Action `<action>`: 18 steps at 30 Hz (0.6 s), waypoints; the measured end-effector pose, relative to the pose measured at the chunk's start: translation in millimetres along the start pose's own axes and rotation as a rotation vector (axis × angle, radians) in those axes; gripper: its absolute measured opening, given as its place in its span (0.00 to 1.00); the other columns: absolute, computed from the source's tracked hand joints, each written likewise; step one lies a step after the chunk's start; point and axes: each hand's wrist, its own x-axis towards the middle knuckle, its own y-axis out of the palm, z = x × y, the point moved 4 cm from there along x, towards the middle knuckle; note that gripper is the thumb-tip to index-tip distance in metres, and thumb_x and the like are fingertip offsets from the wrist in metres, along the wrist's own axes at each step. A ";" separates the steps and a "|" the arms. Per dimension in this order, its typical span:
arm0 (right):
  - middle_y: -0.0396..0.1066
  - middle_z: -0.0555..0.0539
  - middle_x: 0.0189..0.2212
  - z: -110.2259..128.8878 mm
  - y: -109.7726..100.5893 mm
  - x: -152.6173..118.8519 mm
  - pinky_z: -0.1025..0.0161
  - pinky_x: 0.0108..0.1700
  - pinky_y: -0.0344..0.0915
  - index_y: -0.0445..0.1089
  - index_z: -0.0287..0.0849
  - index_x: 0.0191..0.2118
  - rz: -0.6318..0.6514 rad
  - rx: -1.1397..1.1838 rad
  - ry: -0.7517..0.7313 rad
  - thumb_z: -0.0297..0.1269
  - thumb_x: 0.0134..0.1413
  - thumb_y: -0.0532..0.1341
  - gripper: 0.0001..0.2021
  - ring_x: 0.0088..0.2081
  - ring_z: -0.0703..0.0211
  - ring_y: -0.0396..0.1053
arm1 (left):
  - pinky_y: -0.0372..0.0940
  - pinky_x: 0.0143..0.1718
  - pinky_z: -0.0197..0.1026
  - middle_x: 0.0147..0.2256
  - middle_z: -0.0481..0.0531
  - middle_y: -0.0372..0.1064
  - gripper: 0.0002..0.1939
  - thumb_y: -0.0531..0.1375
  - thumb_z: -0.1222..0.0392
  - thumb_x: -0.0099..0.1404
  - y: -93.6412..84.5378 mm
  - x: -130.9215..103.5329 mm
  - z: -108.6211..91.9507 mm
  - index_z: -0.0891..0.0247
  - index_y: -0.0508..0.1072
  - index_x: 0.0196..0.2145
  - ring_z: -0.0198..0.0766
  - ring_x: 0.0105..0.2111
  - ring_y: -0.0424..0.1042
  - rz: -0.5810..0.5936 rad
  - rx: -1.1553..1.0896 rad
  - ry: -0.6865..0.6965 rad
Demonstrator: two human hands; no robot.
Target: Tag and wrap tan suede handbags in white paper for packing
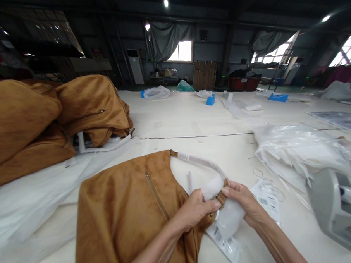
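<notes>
White table — brown bag (120, 207), fingers (215, 205).

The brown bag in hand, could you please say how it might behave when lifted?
The brown bag would probably sag and fold, since its body lies in soft creases. It seems unlikely to roll, lying flattened on the table.

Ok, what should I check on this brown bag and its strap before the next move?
1. Left hand grip beside the metal buckle: ok.
2. Right hand grip on the brown strap tab: ok.
3. Tab fully fastened: cannot tell, fingers partly cover it.
4. White wrap on the strap's curve: ok.
5. Space by the hands free of loose packets: not ok, a labelled packet lies close below them.
6. Brown bag apart from the grey dispenser-like object: ok.
</notes>
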 end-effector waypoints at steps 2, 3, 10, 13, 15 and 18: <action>0.73 0.50 0.25 -6.0 -8.6 -15.4 0.65 0.30 0.64 0.70 0.39 0.33 -0.008 -0.054 0.030 0.47 0.43 0.72 0.18 0.25 0.62 0.69 | 0.60 0.36 0.38 0.30 0.52 0.67 0.20 0.66 0.46 0.55 5.3 -5.2 1.1 0.67 0.75 0.35 0.39 0.31 0.64 0.028 0.037 -0.032; 0.72 0.49 0.25 -7.8 -16.1 -21.7 0.64 0.30 0.64 0.70 0.39 0.32 -0.036 -0.120 0.054 0.51 0.44 0.71 0.19 0.25 0.61 0.68 | 0.60 0.35 0.38 0.29 0.51 0.66 0.19 0.65 0.45 0.55 7.0 -6.5 1.4 0.66 0.75 0.32 0.38 0.30 0.63 0.021 0.053 -0.040; 0.65 0.43 0.56 52.5 -39.3 -23.5 0.49 0.58 0.61 0.70 0.48 0.51 -0.240 -0.854 -0.358 0.53 0.50 0.64 0.25 0.58 0.46 0.61 | 0.61 0.36 0.39 0.27 0.50 0.67 0.16 0.67 0.48 0.53 10.0 -4.2 -1.6 0.66 0.75 0.31 0.41 0.31 0.65 -0.026 0.079 -0.044; 0.48 0.46 0.68 66.8 -10.4 -3.9 0.45 0.68 0.40 0.64 0.51 0.59 0.069 -1.070 -0.315 0.44 0.46 0.68 0.32 0.69 0.47 0.39 | 0.58 0.34 0.38 0.26 0.48 0.64 0.14 0.66 0.51 0.53 7.8 -4.5 -0.2 0.66 0.73 0.30 0.37 0.29 0.62 -0.029 0.078 -0.040; 0.47 0.45 0.69 68.0 4.1 9.3 0.44 0.68 0.37 0.71 0.47 0.52 0.226 -1.129 -0.190 0.41 0.43 0.69 0.27 0.70 0.45 0.32 | 0.56 0.32 0.37 0.25 0.47 0.61 0.13 0.65 0.53 0.53 5.4 -4.8 2.7 0.67 0.72 0.30 0.35 0.28 0.59 -0.036 0.080 -0.044; 0.58 0.43 0.63 70.5 18.6 20.5 0.46 0.67 0.41 0.74 0.44 0.34 0.375 -1.094 -0.171 0.41 0.42 0.70 0.12 0.69 0.43 0.39 | 0.52 0.31 0.36 0.26 0.47 0.59 0.13 0.64 0.55 0.53 1.9 -4.3 8.3 0.67 0.70 0.31 0.34 0.27 0.57 -0.043 0.092 -0.059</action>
